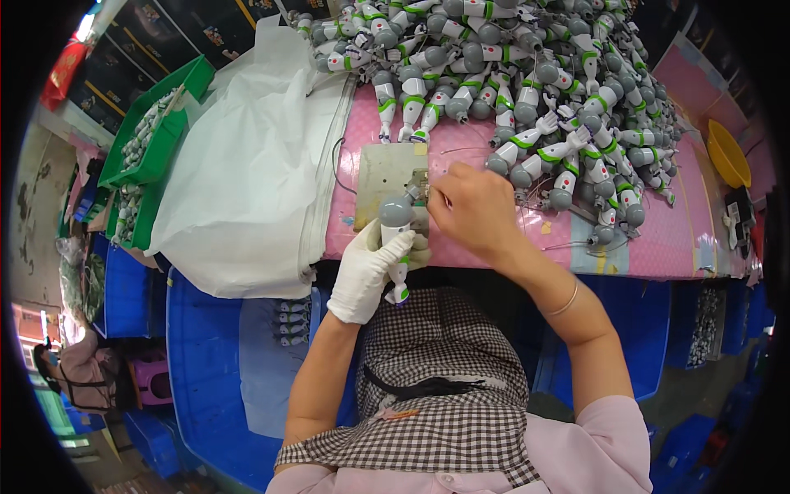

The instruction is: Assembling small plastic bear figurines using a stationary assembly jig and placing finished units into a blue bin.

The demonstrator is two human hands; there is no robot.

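Observation:
In a white glove, my left hand (pixel 362 267) is closed around a toy figure's arm (pixel 395 232), white with a grey ball joint at its upper end and a green band lower down. The ball end meets a small metal fixture (pixel 418 188) on a grey metal plate (pixel 383 173). My bare right hand (pixel 473 206) is beside the fixture's right side, its fingers curled in. Whatever those fingers pinch, if anything, is hidden. Thin wires lie on the pink table covering (pixel 461 251) nearby.
A large heap of similar toy arms (pixel 527 90) covers the far and right table. White sheets (pixel 239 156) are stacked at left, beside green trays (pixel 160 123) of small parts. Below the edge stand blue bins (pixel 202 362). A yellow basin (pixel 728 152) is far right; another person (pixel 82 370) sits far left.

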